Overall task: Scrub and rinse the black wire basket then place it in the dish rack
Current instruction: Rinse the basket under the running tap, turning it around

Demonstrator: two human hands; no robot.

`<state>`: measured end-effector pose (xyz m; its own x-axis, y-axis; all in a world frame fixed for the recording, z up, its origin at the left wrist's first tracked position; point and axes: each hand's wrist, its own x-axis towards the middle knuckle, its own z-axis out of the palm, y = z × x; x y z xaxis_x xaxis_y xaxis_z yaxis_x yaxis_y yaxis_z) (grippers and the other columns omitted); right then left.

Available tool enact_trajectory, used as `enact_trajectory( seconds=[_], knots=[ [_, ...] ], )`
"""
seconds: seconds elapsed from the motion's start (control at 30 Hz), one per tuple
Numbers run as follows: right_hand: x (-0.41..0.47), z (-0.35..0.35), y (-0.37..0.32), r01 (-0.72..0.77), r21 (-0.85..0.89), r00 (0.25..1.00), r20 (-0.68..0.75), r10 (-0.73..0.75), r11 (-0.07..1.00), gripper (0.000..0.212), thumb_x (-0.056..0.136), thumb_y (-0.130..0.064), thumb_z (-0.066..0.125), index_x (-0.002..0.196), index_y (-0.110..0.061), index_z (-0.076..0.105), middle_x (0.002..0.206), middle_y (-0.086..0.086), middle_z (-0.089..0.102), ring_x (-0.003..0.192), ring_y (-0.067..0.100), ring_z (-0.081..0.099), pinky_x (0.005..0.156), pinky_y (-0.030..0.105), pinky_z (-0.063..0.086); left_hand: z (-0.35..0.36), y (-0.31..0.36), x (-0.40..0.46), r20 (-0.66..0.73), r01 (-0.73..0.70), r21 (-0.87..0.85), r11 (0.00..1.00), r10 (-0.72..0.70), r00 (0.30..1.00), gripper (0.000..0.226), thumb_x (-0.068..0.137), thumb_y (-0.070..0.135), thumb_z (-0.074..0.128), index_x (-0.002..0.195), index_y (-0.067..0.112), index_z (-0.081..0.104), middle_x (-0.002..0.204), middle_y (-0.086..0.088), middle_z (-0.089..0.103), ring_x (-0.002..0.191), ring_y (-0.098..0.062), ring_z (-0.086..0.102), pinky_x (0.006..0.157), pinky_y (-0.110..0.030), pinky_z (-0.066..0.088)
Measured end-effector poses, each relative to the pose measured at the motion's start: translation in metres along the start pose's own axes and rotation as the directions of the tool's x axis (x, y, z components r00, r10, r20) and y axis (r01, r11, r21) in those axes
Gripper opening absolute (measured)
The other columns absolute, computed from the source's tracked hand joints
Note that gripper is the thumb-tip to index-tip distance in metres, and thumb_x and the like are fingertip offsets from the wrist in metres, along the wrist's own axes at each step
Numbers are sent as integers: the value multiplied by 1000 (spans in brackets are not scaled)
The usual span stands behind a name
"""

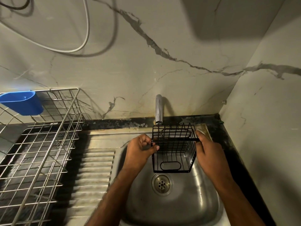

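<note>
Basket held over the sink

Black wire basket (pixel 173 148) hangs above the sink (pixel 192 201), just below the tap (pixel 158 110), gripped on both sides. My left hand (pixel 140 150) curls round its rim at 9 o'clock. My right hand (pixel 207 147) clamps the rim at 3 o'clock and seems to hold a scrub pad (pixel 204 132) too. Off at 9 o'clock, the dish rack (pixel 42 144) sits on the bench, with a blue cup (pixel 22 102) hooked on.

Wire basket (pixel 174 148) over sink (pixel 203 201), below tap (pixel 158 110); dish rack (pixel 40 144) left of sink.
</note>
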<state>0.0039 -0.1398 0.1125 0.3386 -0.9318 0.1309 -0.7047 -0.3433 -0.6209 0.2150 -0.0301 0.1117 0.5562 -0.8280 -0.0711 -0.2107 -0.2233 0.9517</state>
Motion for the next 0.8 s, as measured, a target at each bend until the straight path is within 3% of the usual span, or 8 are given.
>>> enact_trajectory(
  seconds=[0.1, 0.23, 0.33, 0.43, 0.53, 0.8],
  knots=[
    [0, 0, 3, -2, 3, 1000, 1, 2, 1000, 44, 102, -24, 46, 146, -25, 47, 91, 17, 70, 66, 11, 47, 63, 21, 39, 2, -1, 0, 2, 3, 7, 1000, -3, 1000, 25, 80, 5, 85, 76, 15, 62, 76, -4, 75, 74, -14, 72, 71, -20, 54],
    [0, 0, 3, 17, -3, 1000, 3, -17, 1000, 44, 102, -23, 46, 146, -24, 47, 77, 2, 55, 57, 5, 42, 53, 13, 30, 2, -4, 2, -12, 8, 40, 999, -8, 1000, 26, 79, 9, 87, 75, 15, 62, 79, -6, 75, 80, -23, 73, 75, -28, 58],
    [2, 1, 5, 9, -4, 1000, 0, -9, 1000, 44, 102, -24, 46, 145, -23, 47, 90, 19, 69, 70, 12, 47, 60, 20, 39, 2, -4, 2, -13, 10, 54, 998, -9, 1000, 26, 78, 10, 87, 75, 15, 62, 79, -5, 76, 80, -21, 74, 75, -30, 59],
    [1, 2, 5, -19, 14, 1000, 4, 19, 1000, 44, 101, -26, 46, 145, -26, 47, 88, 14, 70, 68, 13, 52, 65, 32, 51, 0, -2, 1, -10, 10, 45, 999, -9, 1000, 28, 78, 9, 87, 72, 16, 61, 76, -2, 75, 74, -11, 72, 71, -23, 56],
    [2, 3, 5, -15, 25, 1000, 2, 15, 1000, 44, 101, -25, 46, 145, -25, 47, 85, 13, 69, 70, 13, 51, 66, 29, 47, -1, -1, 0, -10, 13, 45, 999, -13, 1000, 29, 78, 9, 87, 71, 17, 59, 73, 2, 74, 69, -3, 67, 66, -17, 51],
    [3, 3, 4, 9, 33, 1000, -12, -9, 999, 43, 101, -20, 47, 144, -23, 49, 97, 20, 71, 73, 12, 48, 68, 25, 40, -1, 0, 0, -3, 9, 38, 999, -9, 1000, 29, 79, 9, 87, 71, 18, 60, 68, 9, 71, 66, 1, 65, 68, -19, 51]
  ],
)
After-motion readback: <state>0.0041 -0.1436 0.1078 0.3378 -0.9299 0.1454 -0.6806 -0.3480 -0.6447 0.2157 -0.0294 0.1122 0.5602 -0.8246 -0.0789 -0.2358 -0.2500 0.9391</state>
